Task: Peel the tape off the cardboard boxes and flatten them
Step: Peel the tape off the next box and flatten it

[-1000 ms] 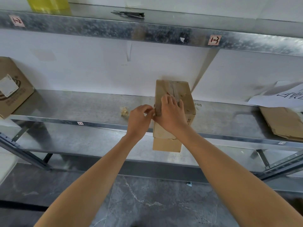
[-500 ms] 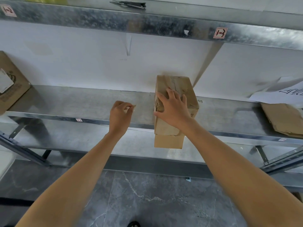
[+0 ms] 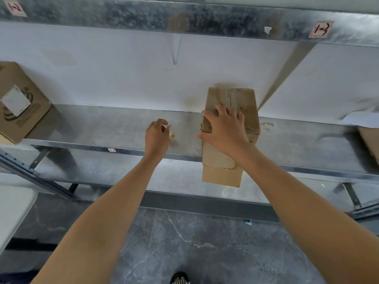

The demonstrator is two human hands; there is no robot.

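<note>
We see the cardboard box (image 3: pixel 235 99) right of centre on the metal shelf (image 3: pixel 102 124), its far end by the wall and its near end overhanging the edge. Our right hand (image 3: pixel 224 131) lies on top, fingers spread flat, not gripping. Our left hand (image 3: pixel 156 138), apart to the left, fingers curled, pinches a thin tape scrap (image 3: pixel 169 126). A crumpled wad (image 3: pixel 172 136) lies just beside it. Another box (image 3: pixel 20 111) stands far left.

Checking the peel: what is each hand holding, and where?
Left hand pinches a tape sliver at its fingertips; right hand only presses the cardboard box on top.
</note>
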